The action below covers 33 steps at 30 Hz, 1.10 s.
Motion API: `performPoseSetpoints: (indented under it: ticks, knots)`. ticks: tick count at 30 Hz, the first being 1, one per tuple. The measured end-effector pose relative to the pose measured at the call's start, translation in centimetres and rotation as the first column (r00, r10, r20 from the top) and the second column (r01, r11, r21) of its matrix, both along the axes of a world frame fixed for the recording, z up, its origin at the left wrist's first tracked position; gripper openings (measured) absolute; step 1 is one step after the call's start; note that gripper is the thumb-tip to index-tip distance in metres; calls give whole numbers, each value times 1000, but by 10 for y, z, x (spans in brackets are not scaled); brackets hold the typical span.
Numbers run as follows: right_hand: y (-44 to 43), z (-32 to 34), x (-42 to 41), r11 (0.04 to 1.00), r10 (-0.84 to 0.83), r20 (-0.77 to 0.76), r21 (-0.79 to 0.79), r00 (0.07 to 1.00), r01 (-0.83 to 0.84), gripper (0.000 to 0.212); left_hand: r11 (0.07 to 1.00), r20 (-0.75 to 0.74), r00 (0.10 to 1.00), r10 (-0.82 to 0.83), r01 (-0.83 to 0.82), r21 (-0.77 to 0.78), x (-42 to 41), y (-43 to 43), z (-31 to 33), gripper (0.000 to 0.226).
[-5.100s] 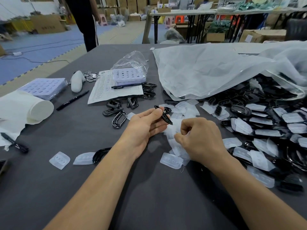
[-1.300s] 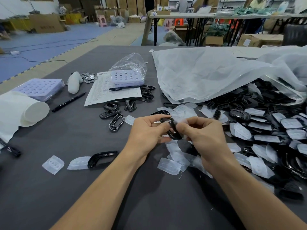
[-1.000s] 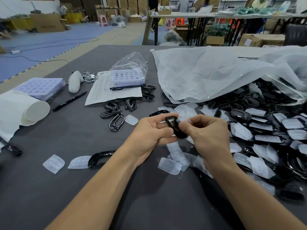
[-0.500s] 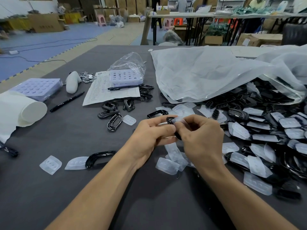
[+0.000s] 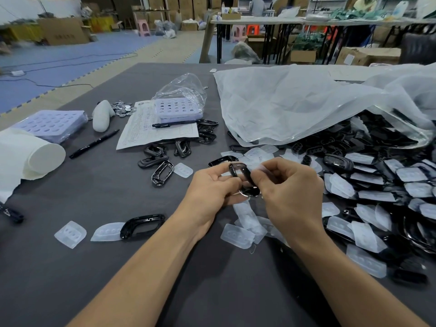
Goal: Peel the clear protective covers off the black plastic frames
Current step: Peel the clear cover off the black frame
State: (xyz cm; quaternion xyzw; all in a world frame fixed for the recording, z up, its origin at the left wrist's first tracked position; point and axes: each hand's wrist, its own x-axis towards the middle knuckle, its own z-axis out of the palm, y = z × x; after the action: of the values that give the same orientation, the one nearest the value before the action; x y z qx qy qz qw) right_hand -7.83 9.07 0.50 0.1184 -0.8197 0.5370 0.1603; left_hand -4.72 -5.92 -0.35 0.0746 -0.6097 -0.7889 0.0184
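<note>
Both hands meet above the grey table [image 5: 99,267] around one black plastic frame [image 5: 243,178]. My left hand [image 5: 210,197] grips the frame from the left side. My right hand [image 5: 290,194] pinches its right edge, and a clear cover [image 5: 260,166] shows faintly at those fingertips. Peeled clear covers [image 5: 245,223] lie in a small heap just below the hands. A big pile of covered black frames [image 5: 377,185] fills the right side. Bare black frames [image 5: 162,159] lie loose to the left of the hands.
A large clear plastic bag [image 5: 306,102] drapes over the pile at the back right. A sheet of paper [image 5: 153,128] with a pen, purple trays [image 5: 177,109], a marker [image 5: 94,143] and a white roll [image 5: 30,156] sit on the left. One black frame [image 5: 141,226] lies beside a cover near my left forearm.
My hands have stayed together on the same frame. The right fingers have drawn slightly up and right from the frame's edge, and the frame's top shows more.
</note>
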Motion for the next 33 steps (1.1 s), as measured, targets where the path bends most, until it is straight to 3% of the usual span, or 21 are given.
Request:
performPoseSetpoints:
  ticks: [5, 14, 20, 27, 33]
  knots:
    - [-1, -3, -1, 999, 17, 40, -36, 999, -15, 11, 999, 11, 999, -34, 34, -5, 2, 0, 2, 25]
    - [-4, 1, 1, 997, -44, 62, 59, 997, 40, 28, 996, 12, 999, -32, 31, 90, 3, -2, 4, 26]
    - [-4, 4, 1, 999, 49, 186, 11, 981, -52, 30, 996, 2, 999, -32, 32, 87, 5, -3, 4, 29]
    - [-2, 3, -1, 997, 76, 182, 10, 980, -79, 29, 999, -20, 999, 34, -33, 41, 6, 0, 2, 14]
    - [3, 5, -4, 962, 96, 242, -270, 966, -28, 21, 988, 9, 989, 150, -149, -38, 1, 3, 0, 17]
